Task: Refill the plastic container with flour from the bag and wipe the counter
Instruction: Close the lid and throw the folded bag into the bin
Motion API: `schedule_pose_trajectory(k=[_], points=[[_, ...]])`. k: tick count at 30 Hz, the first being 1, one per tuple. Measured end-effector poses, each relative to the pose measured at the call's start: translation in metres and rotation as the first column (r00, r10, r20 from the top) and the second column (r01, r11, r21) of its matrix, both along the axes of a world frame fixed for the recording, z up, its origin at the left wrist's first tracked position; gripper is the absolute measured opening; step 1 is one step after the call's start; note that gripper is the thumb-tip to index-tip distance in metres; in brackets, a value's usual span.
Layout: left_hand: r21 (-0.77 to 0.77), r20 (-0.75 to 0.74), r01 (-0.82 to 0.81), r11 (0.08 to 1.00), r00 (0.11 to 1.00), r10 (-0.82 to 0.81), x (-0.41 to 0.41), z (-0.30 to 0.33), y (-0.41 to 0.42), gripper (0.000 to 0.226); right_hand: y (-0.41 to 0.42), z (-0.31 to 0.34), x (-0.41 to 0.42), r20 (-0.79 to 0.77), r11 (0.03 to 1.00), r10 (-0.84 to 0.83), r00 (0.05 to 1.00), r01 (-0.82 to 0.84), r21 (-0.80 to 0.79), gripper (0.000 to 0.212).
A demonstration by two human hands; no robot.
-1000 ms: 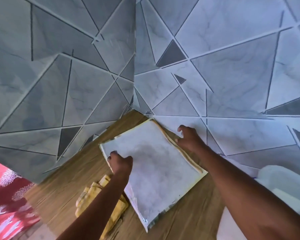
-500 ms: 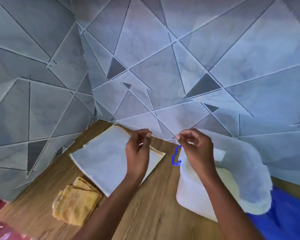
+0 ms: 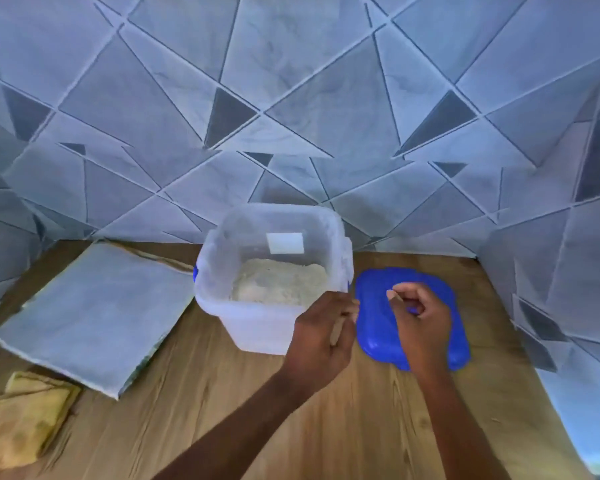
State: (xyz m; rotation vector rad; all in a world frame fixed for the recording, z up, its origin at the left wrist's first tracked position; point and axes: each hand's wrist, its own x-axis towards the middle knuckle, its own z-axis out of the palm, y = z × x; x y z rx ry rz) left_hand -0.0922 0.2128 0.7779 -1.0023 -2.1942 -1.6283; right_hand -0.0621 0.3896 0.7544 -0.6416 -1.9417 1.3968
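Nearest to us, our two forearms reach forward over the wooden worktop (image 3: 343, 427). At the near left edge lies a folded yellow cloth (image 3: 21, 420), flat on the wood and well apart from both hands.

Our left hand (image 3: 321, 337) hangs just in front of the near right corner of the container, its fingers loosely curled; we cannot tell whether they touch the rim, and we see nothing gripped in them. Our right hand (image 3: 418, 318) sits above the blue lid (image 3: 440, 296), fingers curled in with the thumb and forefinger drawn close together; whether they pinch anything is too blurred to say. The lid lies flat on the worktop, just beside the container on its right.

The clear plastic container (image 3: 257, 327) stands upright and uncovered near the middle of the worktop, with a blue clip showing at its left side and a white label on its far wall. A low heap of flour (image 3: 281, 282) covers its bottom, leaving most of the tub unfilled.

To the left, the pale flour bag (image 3: 90, 313) lies flat on the wood, its brownish folded top edge pointing toward the back wall and one corner near the container.

Behind everything rises a wall (image 3: 291, 98) of grey-blue tiles patterned with triangles, wrapping round both sides.
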Motion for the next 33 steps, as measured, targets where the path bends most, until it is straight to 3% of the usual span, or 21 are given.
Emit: schedule_pose_trajectory(k=[2,3,5,8,11,13,17,20,22,26,30,33], points=[[-0.174,-0.119,0.063,0.983,0.989,-0.085,0.003,-0.026,0.023,0.022,0.038,-0.038,0.009,0.123,1.0,-0.027,0.992,0.025,0.012,0.013],[-0.245,-0.094,0.089,0.965,0.989,-0.115,0.003,-0.043,0.033,0.024,0.054,-0.058,0.011,0.176,1.0,-0.03,0.984,0.03,0.006,0.012],[-0.348,0.075,0.11,0.931,0.993,-0.09,0.003,-0.075,0.058,0.03,0.088,-0.092,0.017,0.278,0.997,-0.07,0.958,0.058,0.051,0.013],[-0.47,0.356,0.117,0.875,0.932,0.066,0.001,-0.117,0.084,0.051,0.122,-0.125,0.022,0.493,0.971,-0.201,0.846,0.105,0.216,0.034],[-0.518,0.454,0.148,0.842,0.883,0.124,0.004,-0.144,0.103,0.074,0.142,-0.136,0.029,0.673,0.956,-0.292,0.68,0.221,0.191,0.066],[-0.497,0.491,0.12,0.86,0.855,0.164,0.009,-0.151,0.111,0.081,0.152,-0.141,0.032,0.704,0.963,-0.251,0.664,0.246,0.112,0.086],[-0.491,0.54,0.067,0.869,0.806,0.243,0.011,-0.159,0.121,0.094,0.172,-0.164,0.031,0.643,0.951,-0.178,0.745,0.298,-0.082,0.101],[-0.514,0.555,0.091,0.853,0.793,0.25,0.006,-0.158,0.118,0.098,0.184,-0.17,0.034,0.637,0.903,-0.148,0.757,0.366,-0.225,0.083],[-0.553,0.569,0.118,0.825,0.777,0.27,0.0,-0.161,0.115,0.1,0.188,-0.17,0.035,0.528,0.845,-0.126,0.84,0.37,-0.386,0.064],[-0.515,0.654,0.145,0.845,0.704,0.278,-0.007,-0.162,0.114,0.098,0.174,-0.16,0.041,0.198,0.681,-0.147,0.969,0.244,-0.69,0.063],[-0.5,0.606,0.147,0.853,0.763,0.224,-0.001,-0.141,0.117,0.071,0.168,-0.147,0.047,0.004,0.613,-0.095,0.995,0.062,-0.787,0.054],[-0.494,0.387,0.034,0.869,0.903,0.185,0.001,-0.095,0.114,0.051,0.175,-0.139,0.049,-0.092,0.588,-0.113,0.989,-0.008,-0.809,0.043]])
